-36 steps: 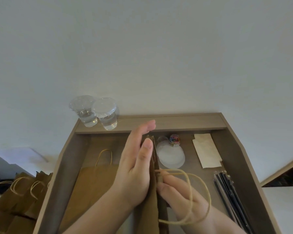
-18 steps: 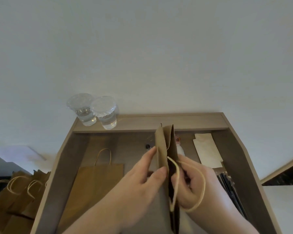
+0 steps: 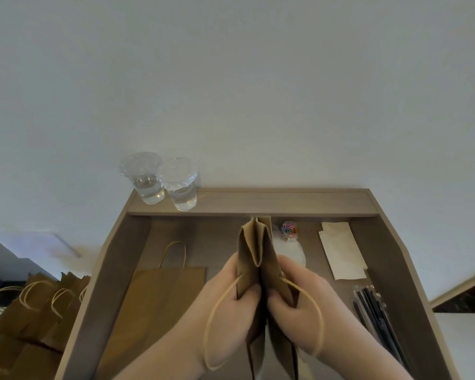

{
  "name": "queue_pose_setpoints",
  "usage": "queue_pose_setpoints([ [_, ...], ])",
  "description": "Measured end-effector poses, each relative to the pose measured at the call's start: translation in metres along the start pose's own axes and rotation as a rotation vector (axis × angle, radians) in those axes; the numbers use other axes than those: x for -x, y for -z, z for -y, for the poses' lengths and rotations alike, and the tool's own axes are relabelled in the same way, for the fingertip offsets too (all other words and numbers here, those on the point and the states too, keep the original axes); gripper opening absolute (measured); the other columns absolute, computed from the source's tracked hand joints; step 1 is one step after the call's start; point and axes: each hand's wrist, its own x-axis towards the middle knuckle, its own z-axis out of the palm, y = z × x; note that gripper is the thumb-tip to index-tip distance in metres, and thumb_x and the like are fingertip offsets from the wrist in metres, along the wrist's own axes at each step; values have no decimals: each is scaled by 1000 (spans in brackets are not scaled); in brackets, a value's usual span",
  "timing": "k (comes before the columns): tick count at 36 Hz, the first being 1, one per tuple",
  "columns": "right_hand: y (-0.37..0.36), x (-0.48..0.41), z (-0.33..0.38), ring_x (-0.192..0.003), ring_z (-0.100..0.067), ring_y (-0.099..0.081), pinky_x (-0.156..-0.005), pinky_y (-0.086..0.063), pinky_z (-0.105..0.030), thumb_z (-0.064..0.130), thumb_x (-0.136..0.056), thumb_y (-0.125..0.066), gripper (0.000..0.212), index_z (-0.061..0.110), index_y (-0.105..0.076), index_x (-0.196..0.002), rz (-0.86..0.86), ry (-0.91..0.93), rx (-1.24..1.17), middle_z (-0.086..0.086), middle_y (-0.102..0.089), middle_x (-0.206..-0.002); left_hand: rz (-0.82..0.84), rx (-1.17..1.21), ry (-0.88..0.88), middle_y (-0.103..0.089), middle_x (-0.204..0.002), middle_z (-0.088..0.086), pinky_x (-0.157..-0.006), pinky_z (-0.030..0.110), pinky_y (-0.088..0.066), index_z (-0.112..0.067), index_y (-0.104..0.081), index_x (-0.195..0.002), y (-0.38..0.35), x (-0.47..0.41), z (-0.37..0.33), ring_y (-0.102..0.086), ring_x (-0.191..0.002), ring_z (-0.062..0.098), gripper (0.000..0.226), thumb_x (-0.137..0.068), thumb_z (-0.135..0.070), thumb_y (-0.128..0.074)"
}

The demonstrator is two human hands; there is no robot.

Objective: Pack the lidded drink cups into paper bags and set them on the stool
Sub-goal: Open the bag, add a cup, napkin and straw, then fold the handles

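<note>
At the far left, off the wooden tray (image 3: 258, 201), stands a stack of folded bags (image 3: 33, 305) with their cord handles up. Inside the tray a flat bag (image 3: 159, 297) lies on its side. Behind it, on the tray's back ledge, the two lidded cups (image 3: 162, 182) stand touching each other, each partly filled with clear liquid and neither one bagged.

In the middle the left hand (image 3: 231, 305) pinches the left wall of the paper bag (image 3: 255, 242), thumb inside the fold and fingers curled outside. The right hand (image 3: 299, 305) grips the right wall the same way. The bag is held upright above the tray, its mouth towards the camera and its creased bottom gusset pointing away. A cord handle loops over each wrist.

Further right are a small jar of coloured bits (image 3: 289, 229), a white round lid (image 3: 294, 255), napkins (image 3: 342, 250) and dark straws (image 3: 373, 308).

The step in hand looks like opening the bag, so packing has hardly begun. Next the walls want pulling apart until the base squares out; then the bag can stand and take a cup. No stool is in view.

A second ago the left hand lay flat against the closed bag while the right held it near a handle. Now both grip it and the sides have started to part; the cups have not moved.
</note>
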Motion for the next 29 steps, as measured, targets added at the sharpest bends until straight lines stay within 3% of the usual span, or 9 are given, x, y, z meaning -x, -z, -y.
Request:
queue_pose_setpoints([
  [4,-10,-8,0,-90,15,-63,-69,-46,-1,36,-101,-59,27,60,-59,-90,158,-120,95,36,-67,-93,4,-163,60,-76,-106,-16,-92,32,-58,-60,-51,-124,1,3,-8,-71,-100,3,51,-84,-30,-52],
  [7,-7,-9,-3,-83,7,-65,-70,-47,-7,28,-102,-55,21,40,-63,-86,193,-250,141,18,-69,-85,28,-287,64,-76,-111,-8,-95,39,-58,-54,-44,-135,11,2,-11,-71,-105,19,62,-79,-28,-46],
  [10,15,-7,-6,-80,-16,-77,-70,-64,-27,18,-103,-56,19,30,-65,-91,201,-403,109,2,-75,-86,24,-324,122,-75,-118,-2,-99,40,-58,-34,-49,-147,29,-4,-5,-71,-112,25,63,-85,-24,-50],
  [13,43,-3,-18,-78,-29,-76,-68,-66,-35,11,-105,-55,8,12,-64,-105,157,-525,132,-11,-74,-90,94,-289,221,-80,-100,3,-75,40,-66,-32,-40,-157,60,-8,4,-79,-87,26,66,-98,-6,-54],
  [16,65,3,-39,-66,-24,-64,-44,-55,-26,-2,-103,-54,36,8,-61,-136,233,-516,214,-16,-67,-92,178,-206,323,-80,-80,15,-42,29,-54,-40,-32,-156,89,-6,10,-70,-52,24,70,-99,-3,-50],
  [18,75,4,-39,-63,-26,-55,-35,-45,-24,-7,-102,-52,35,15,-64,-127,306,-508,265,-16,-59,-90,162,-217,316,-77,-87,14,-41,28,-48,-49,-34,-151,98,-3,12,-68,-52,26,70,-100,-4,-48],
  [21,68,5,-38,-55,-21,-60,-41,-46,-24,3,-102,-55,33,35,-61,-97,207,-493,192,-10,-65,-83,100,-207,257,-75,-79,10,-41,27,-44,-56,-42,-144,102,-1,8,-64,-49,25,65,-100,-8,-49],
  [26,48,1,-31,-44,-15,-65,-43,-51,-24,8,-102,-61,47,37,-54,-139,254,-628,-95,-5,-77,-70,183,-337,208,-74,-87,-2,-56,34,-62,-52,-55,-131,84,1,-1,-76,-63,22,52,-87,-24,-56],
  [29,59,-10,-42,-41,-19,-55,-40,-43,-24,1,-103,-51,59,32,-48,-152,233,-699,-62,-16,-67,-92,148,-257,330,-74,-78,10,-41,33,-52,-54,-57,-124,96,-6,6,-71,-51,30,57,-82,-16,-57],
])
